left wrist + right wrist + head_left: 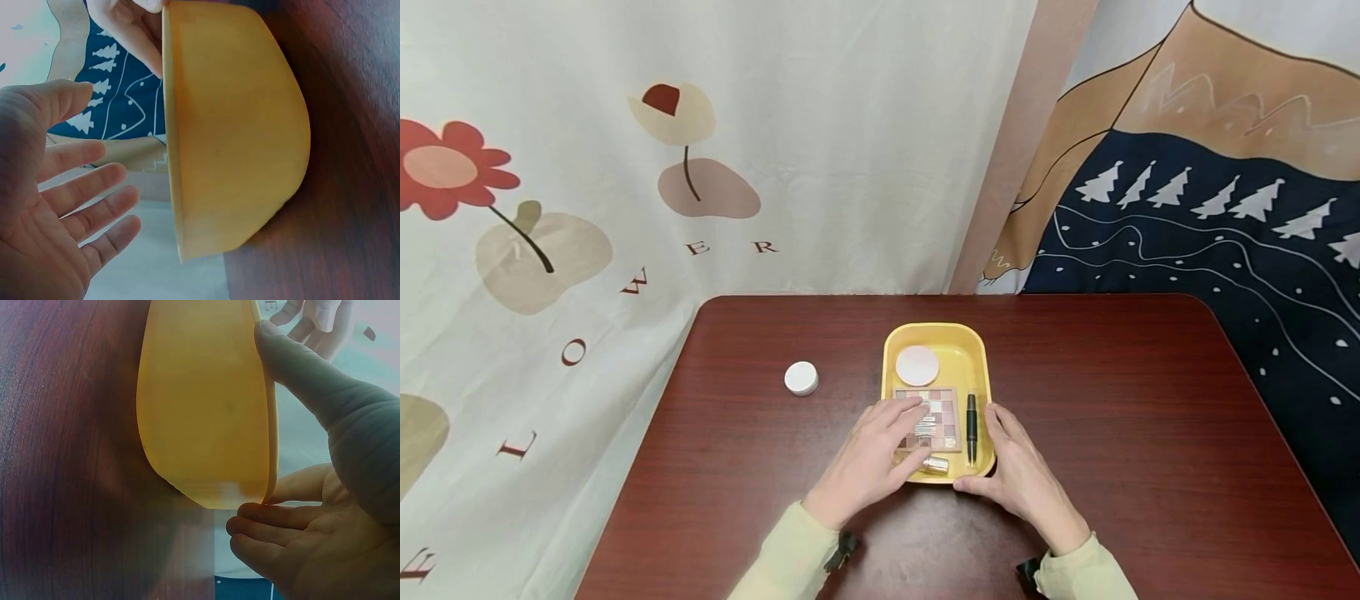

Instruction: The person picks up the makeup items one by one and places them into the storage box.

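A deep yellow tray point(964, 346) stands on the table. In it lie a round pale pink disc point(917, 366), an eyeshadow palette point(946, 423), a slim black cosmetic pen point(972, 425) and a small shiny tube point(936, 465). Over the tray's left side hovers my left hand point(872, 454), partly covering the palette. Its fingers are spread and hold nothing in the left wrist view. My right hand point(1018, 471) holds the tray's near right corner, thumb on the near rim and fingers along the right side, as the right wrist view shows.
A white round jar point(801, 377) stands on the dark red wooden table point(1112, 400), left of the tray. Behind the table hang a white flower-print curtain point(850, 125) and a navy and tan cloth point(1187, 217) with tree shapes.
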### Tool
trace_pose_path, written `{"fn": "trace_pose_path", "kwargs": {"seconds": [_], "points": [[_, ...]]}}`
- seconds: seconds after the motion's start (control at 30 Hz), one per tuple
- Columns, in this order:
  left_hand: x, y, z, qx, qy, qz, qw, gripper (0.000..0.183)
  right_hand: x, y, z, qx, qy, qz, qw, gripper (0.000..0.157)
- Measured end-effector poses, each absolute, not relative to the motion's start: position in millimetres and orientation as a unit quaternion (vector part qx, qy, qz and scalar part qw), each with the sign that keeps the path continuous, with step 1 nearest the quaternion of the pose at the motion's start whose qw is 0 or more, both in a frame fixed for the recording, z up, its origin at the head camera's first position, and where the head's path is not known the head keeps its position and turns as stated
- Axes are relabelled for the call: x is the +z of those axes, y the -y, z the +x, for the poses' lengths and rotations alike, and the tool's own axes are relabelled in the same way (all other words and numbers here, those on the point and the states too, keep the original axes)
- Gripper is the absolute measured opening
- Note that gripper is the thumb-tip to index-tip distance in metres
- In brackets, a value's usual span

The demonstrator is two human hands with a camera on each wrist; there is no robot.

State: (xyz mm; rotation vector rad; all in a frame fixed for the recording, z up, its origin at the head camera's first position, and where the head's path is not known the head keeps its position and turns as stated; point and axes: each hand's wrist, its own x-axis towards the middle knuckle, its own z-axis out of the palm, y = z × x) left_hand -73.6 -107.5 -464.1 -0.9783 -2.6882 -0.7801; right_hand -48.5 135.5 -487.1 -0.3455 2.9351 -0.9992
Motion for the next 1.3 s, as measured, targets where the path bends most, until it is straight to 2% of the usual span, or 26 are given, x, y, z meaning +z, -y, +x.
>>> {"fn": "trace_pose_path", "kwargs": {"seconds": [0.6, 1.3], "points": [[-460, 141, -88, -0.239, 0.919, -0.287, 0.124, 0.056, -483, -134, -49, -0.323, -0.941, -0.094, 0.047, 0.114], [-474, 168, -105, -0.248, 0.925, -0.238, 0.162, 0.054, -484, -134, -49, -0.324, -0.940, -0.093, 0.045, 0.114]]}}
